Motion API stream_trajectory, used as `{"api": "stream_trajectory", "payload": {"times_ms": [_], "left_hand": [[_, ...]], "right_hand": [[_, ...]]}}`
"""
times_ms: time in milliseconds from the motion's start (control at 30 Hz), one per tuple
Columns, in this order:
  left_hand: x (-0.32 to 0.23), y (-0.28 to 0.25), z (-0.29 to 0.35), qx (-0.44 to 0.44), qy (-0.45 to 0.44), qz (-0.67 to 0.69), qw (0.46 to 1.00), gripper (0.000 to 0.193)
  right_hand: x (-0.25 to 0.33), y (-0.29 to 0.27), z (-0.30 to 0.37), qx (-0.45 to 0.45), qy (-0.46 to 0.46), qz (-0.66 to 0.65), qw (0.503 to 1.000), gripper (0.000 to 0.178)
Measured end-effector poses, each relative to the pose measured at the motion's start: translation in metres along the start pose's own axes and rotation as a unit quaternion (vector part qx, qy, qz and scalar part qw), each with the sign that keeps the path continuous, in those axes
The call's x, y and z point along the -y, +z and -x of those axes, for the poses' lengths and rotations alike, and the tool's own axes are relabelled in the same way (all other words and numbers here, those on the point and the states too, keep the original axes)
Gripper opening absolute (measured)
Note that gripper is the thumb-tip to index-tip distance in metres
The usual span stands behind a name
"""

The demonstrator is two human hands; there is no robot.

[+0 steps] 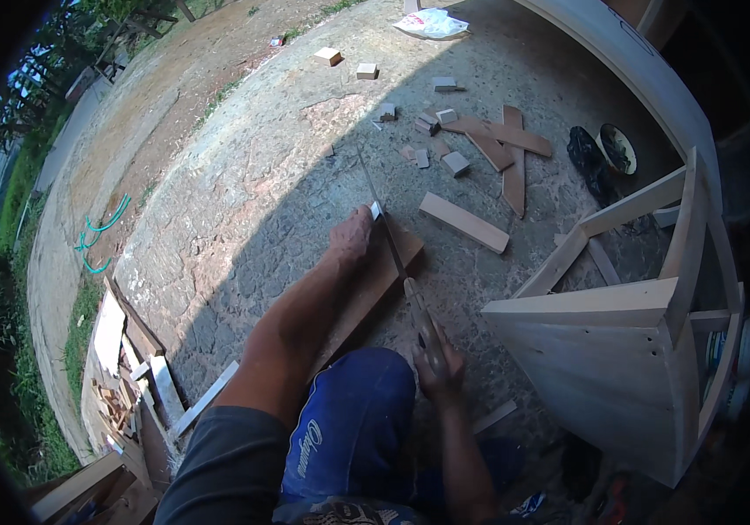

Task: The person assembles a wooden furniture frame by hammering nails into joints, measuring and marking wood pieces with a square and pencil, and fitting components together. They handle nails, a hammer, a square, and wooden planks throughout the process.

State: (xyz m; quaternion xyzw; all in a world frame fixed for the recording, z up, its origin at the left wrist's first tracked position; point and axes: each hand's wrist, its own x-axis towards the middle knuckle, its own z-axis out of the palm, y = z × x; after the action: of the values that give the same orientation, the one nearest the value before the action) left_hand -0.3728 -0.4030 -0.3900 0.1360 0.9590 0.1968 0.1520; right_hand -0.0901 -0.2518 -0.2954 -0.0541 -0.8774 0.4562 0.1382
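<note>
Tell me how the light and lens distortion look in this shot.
Head view: hard sun on the upper left ground, shade over the hands, saw and board; fisheye bends the cabinet edges, corners go black; the picture is mostly sharp.

Left arm is reaching forward, nearly straight, bare forearm coming up from lower left. Left hand (353, 238) is pressing down flat, palm down, fingers curled at the front edge. Right forearm is rising steeply from the bottom edge, elbow bent close to the body. Right hand (438, 360) is closing in a fist-like grip, knuckles up, beside the raised knee in blue.
</note>
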Motion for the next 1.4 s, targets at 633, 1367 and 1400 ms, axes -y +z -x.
{"api": "stream_trajectory", "payload": {"times_ms": [633, 1367, 1400], "left_hand": [[0.003, -0.011, 0.014, 0.009, -0.013, 0.0, 1.0, 0.023], [-0.005, -0.002, 0.0, 0.008, 0.013, -0.011, 1.0, 0.025], [0.0, -0.002, 0.001, 0.01, 0.011, -0.011, 1.0, 0.024]], "right_hand": [[0.003, -0.047, 0.101, 0.046, -0.037, 0.101, 0.993, 0.055], [-0.002, 0.042, -0.085, -0.026, 0.029, -0.105, 0.994, 0.057], [-0.007, 0.041, -0.069, -0.027, 0.019, -0.104, 0.994, 0.057]]}}
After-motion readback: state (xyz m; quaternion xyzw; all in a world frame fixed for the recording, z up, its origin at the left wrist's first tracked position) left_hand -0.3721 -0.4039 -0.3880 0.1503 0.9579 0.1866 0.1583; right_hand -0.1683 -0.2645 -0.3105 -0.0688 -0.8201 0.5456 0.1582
